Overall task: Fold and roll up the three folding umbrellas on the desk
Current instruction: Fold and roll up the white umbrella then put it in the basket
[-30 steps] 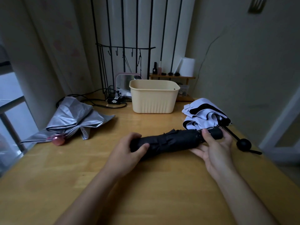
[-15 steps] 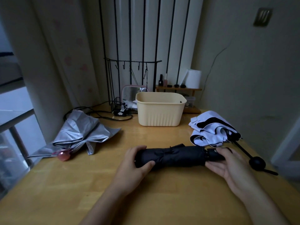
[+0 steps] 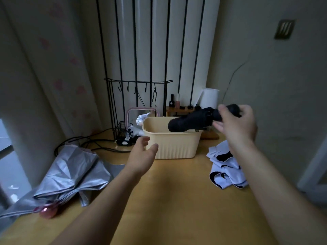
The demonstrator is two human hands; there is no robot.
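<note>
Two forearms are shown bare as far as the lower frame edge; the left hand (image 3: 141, 156) and right hand (image 3: 237, 126) are likewise uncovered.

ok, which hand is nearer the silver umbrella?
Left. The left hand hangs open to the right of the silver umbrella; the right hand is farther right, gripping the black umbrella over the cream bin.
</note>
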